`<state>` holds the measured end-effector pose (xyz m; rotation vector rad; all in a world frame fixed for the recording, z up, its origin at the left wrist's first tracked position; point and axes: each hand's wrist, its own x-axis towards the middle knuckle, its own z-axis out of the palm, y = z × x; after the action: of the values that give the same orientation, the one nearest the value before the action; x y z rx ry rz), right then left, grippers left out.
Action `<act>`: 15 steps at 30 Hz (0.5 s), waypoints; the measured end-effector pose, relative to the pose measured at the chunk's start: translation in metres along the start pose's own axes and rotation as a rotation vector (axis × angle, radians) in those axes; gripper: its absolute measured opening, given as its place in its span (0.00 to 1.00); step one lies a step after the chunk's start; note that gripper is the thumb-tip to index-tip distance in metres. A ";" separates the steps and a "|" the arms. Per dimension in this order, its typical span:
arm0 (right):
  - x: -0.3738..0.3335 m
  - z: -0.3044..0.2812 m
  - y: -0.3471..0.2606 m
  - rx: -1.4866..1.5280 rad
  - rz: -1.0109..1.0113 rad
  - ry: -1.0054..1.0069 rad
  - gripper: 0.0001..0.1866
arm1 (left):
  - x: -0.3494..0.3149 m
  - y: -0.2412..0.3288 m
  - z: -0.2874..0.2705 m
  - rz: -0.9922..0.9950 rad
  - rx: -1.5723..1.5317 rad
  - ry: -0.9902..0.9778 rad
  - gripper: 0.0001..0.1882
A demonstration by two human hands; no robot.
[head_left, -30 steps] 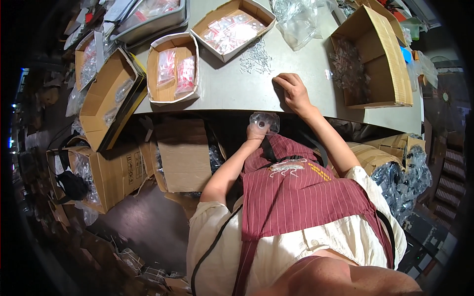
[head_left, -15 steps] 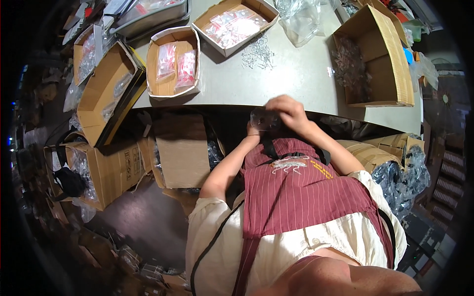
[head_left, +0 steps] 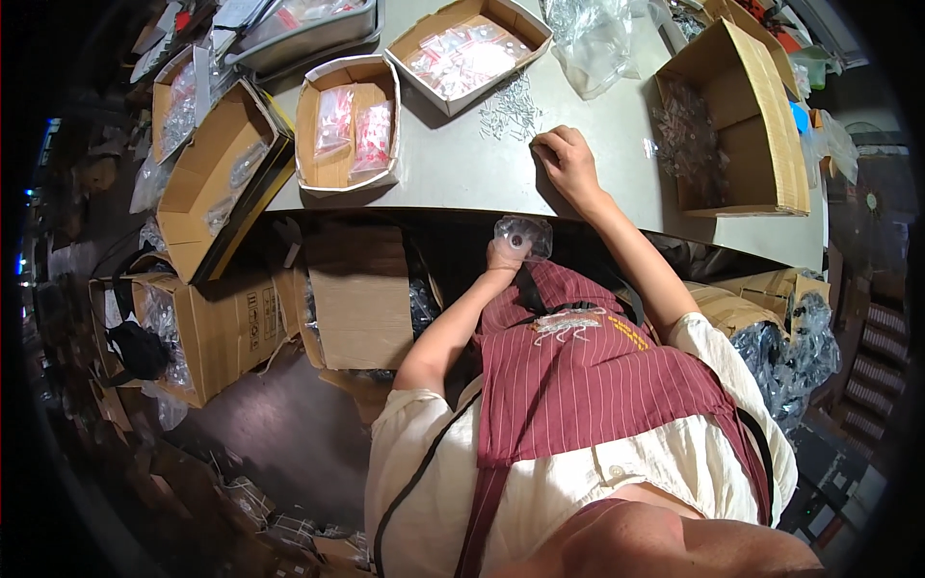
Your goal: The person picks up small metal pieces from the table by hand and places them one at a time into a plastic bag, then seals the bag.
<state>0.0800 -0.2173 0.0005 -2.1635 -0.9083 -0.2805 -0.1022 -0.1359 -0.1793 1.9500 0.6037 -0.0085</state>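
Note:
My left hand [head_left: 503,256], just below the table's front edge, is closed on a clear plastic part [head_left: 536,237] with a round dark spot in it. Over the table, my right hand [head_left: 568,164] is bent with its fingers curled together. Its fingertips are close to the near right side of a loose pile of small, thin silvery screw-like pieces [head_left: 509,108]. Whether anything is between those fingertips is too small to make out.
Two white-rimmed cardboard trays, one [head_left: 306,144] left and one [head_left: 400,48] farther back, hold small bags. At right a larger carton [head_left: 761,144] lies with clear parts inside. A plastic bag [head_left: 593,43] lies at the back. More cartons [head_left: 356,299] stand under the table edge.
My right hand has left the clear plastic part and moved up over the table to the pile of small metal pieces. My left hand still holds the part, now tilted differently.

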 end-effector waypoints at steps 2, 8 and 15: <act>0.000 0.000 -0.004 0.002 0.001 -0.005 0.07 | 0.000 -0.007 0.002 0.015 0.029 0.028 0.16; -0.015 -0.015 -0.008 0.283 0.272 -0.025 0.11 | 0.002 -0.011 0.003 -0.033 -0.041 -0.038 0.15; -0.023 -0.014 0.002 -0.069 0.014 0.015 0.27 | 0.005 -0.010 0.005 -0.030 -0.040 -0.040 0.20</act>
<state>0.0664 -0.2401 -0.0019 -2.2272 -0.8869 -0.3247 -0.1011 -0.1353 -0.1917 1.8980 0.6027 -0.0536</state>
